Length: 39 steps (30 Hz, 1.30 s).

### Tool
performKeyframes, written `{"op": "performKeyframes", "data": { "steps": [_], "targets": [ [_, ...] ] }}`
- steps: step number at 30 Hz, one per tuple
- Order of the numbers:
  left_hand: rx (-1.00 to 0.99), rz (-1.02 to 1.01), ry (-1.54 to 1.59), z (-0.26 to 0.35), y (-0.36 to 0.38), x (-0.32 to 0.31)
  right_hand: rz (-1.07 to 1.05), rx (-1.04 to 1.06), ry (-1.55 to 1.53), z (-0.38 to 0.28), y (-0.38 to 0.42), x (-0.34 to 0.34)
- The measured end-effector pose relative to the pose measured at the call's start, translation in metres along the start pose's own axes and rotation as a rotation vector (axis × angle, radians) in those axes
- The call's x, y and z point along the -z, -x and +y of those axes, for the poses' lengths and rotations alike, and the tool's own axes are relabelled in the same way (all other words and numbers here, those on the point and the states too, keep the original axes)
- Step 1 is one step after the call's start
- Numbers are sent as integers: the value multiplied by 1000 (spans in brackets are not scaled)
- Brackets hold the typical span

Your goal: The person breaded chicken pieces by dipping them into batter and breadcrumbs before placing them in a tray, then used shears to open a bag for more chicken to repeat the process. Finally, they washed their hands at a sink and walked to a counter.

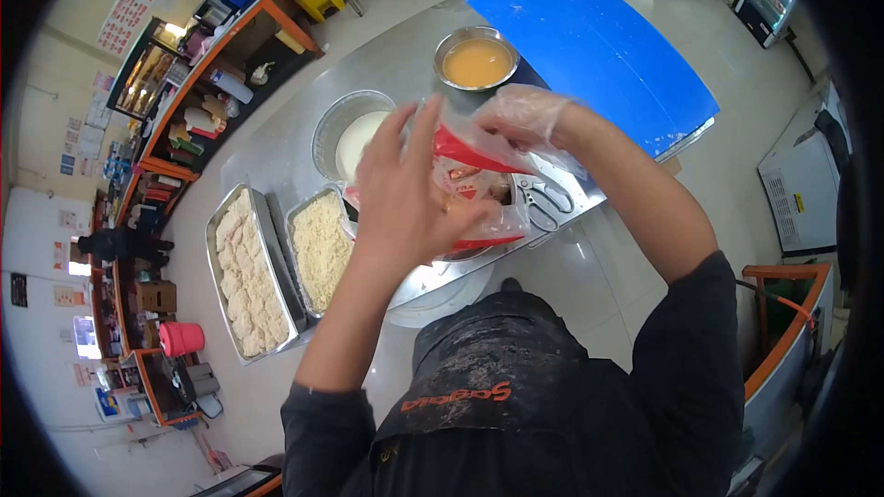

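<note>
A clear plastic bag with red print (pixel 474 158) is in front of me, over the near edge of the steel table. My right hand (pixel 527 118), in a clear plastic glove, has its fingers closed at the bag's upper edge. Bare and slightly blurred, my left hand (pixel 405 198) spreads its fingers over the bag's left side and hides part of it. Right beside the bag lie scissors with dark handles (pixel 543 207). Behind my left fingers stands a round container of white liquid (pixel 352 143).
A steel bowl of orange liquid (pixel 477 63) stands farther back, beside a blue board (pixel 599 55). To the left are a tray of pale crumbs (pixel 320 248) and a longer tray of coated pieces (pixel 244 281). Orange-edged shelves (pixel 198 83) line the left wall.
</note>
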<state>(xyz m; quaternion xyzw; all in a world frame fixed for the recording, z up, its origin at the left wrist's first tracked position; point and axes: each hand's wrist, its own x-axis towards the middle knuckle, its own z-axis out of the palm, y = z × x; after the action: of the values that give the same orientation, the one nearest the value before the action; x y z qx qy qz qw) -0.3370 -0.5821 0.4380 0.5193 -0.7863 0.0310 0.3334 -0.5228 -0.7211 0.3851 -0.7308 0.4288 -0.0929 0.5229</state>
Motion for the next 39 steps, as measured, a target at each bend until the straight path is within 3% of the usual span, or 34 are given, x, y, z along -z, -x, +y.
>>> {"op": "performKeyframes", "data": {
  "steps": [3, 4, 6, 8, 11, 13, 15, 17, 20, 21, 26, 29, 39],
  "targets": [
    [-22, -281, -195, -21, -35, -26, 36, -160, -258, -18, 13, 3],
    [21, -295, -189, -27, -40, -31, 124, 259, 308, -8, 24, 11],
    [112, -319, -177, -38, -48, -36, 526, 139, -404, -11, 72, 0],
    [132, -290, -65, -41, -55, -41, 850, 249, -355, -13, 117, -14],
    [162, -331, 29, -37, -64, -50, 750, 696, 1, -20, 132, -62],
    [159, -374, 50, -27, -64, -55, 683, 573, 271, 9, 74, -81],
    [149, -369, 51, -19, -66, -56, -24, 60, 732, 19, 11, -70],
    [139, -336, 69, -19, -59, -64, 291, 802, 718, 102, -64, -95],
    [128, -332, 55, -24, -51, -67, 323, 229, 65, 105, -74, -128],
    [153, -333, 58, -26, -51, -64, 319, 148, 11, 99, -74, -130],
    [221, -306, 75, -30, -44, -57, 252, 237, 175, 68, -88, -126],
    [150, -216, 30, -34, -40, -64, 213, 281, 214, 55, -99, -126],
    [279, -115, 133, -44, -37, -51, 104, 400, 97, 34, -73, -91]
  ]
}}
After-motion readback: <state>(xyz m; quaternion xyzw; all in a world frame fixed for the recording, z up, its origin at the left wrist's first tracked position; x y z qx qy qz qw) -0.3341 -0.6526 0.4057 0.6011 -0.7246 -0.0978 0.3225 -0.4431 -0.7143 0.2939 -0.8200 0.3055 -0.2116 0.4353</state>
